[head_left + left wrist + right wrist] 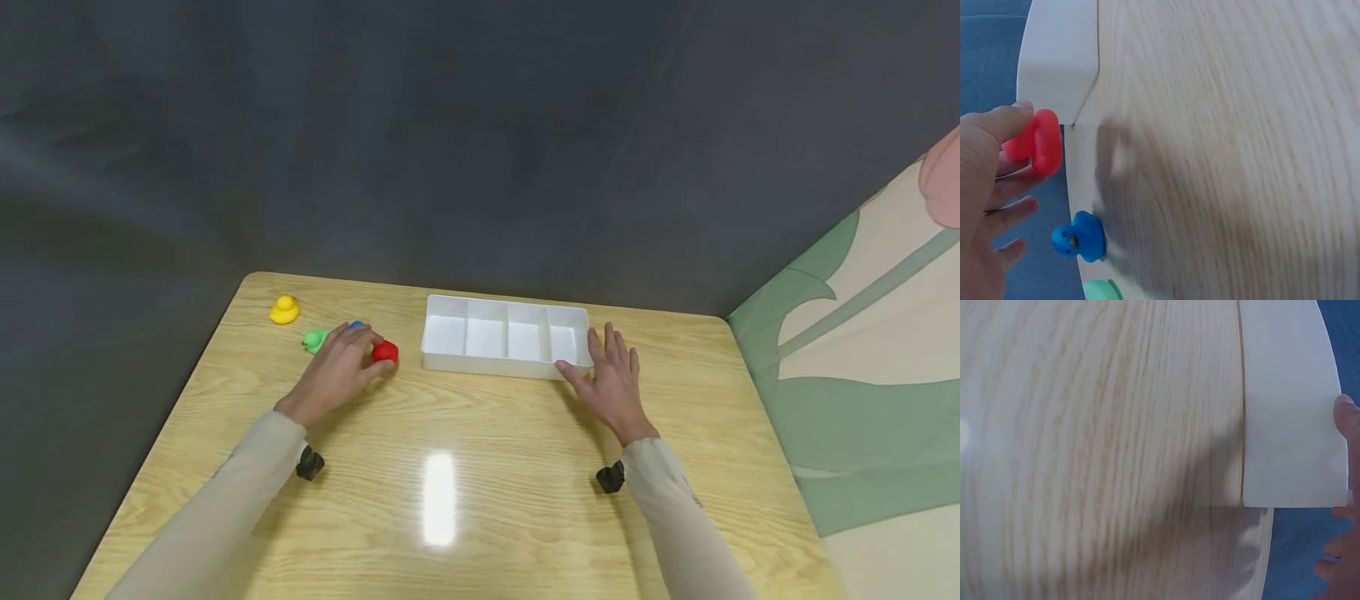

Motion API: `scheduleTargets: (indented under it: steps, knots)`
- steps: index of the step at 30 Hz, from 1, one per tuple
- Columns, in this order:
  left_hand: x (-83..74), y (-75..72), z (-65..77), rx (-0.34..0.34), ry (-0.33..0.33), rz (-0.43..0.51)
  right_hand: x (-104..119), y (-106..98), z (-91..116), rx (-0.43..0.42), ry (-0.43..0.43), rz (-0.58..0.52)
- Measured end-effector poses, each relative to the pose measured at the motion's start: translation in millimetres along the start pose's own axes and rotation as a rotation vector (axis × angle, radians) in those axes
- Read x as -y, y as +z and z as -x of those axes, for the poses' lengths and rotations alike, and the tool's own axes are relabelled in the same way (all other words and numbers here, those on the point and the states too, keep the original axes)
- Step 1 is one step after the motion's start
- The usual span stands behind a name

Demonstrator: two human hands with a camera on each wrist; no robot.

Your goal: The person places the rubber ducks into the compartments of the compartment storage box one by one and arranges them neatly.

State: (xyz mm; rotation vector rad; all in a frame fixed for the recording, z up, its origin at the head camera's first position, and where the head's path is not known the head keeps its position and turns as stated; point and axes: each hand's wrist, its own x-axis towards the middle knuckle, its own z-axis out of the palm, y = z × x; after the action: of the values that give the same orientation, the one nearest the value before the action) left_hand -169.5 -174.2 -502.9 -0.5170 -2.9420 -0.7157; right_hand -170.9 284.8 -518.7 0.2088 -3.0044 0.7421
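Note:
Between thumb and fingers, my left hand (337,371) pinches a red rubber duck (386,352), held above the table in the left wrist view; its face is turned away. Below that hand stands a blue rubber duck (1085,237), mostly covered by the fingers in the head view. A green rubber duck (313,340) sits just left of the hand. My right hand (611,387) is at the right end of a white divided tray (480,364), fingers spread and fairly straight. Its thumb touches the near rim, and the fingers lie along the right end wall.
A yellow rubber duck (285,310) stands near the far left corner of the wooden table (517,500). The tray's compartments lie in a row near the far edge. Dark cloth (480,150) hangs behind the table, and a patterned curtain (885,400) is at the right.

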Motion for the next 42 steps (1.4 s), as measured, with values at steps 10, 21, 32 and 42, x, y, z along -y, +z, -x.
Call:
scheduleTargets:
  steps: [10, 21, 32, 42]
  knots:
    - [-10.1, -12.2, -8.3, -0.018, -0.022, 0.072, 2.5, -0.7, 0.4, -0.023, -0.002, 0.000]
    - [-32.5, -21.1, -35.4, -0.063, 0.046, 0.057, 4.2, -8.3, -0.8, -0.029, 0.006, 0.020]
    - [-57.4, -14.2, -51.4, -0.048, 0.101, 0.086, 7.7, -4.0, 2.2, -0.004, 0.026, 0.027]
    - [-86.7, -2.0, -73.6, -0.026, 0.144, 0.086, 9.8, -5.7, 2.6, 0.008, 0.029, 0.032]
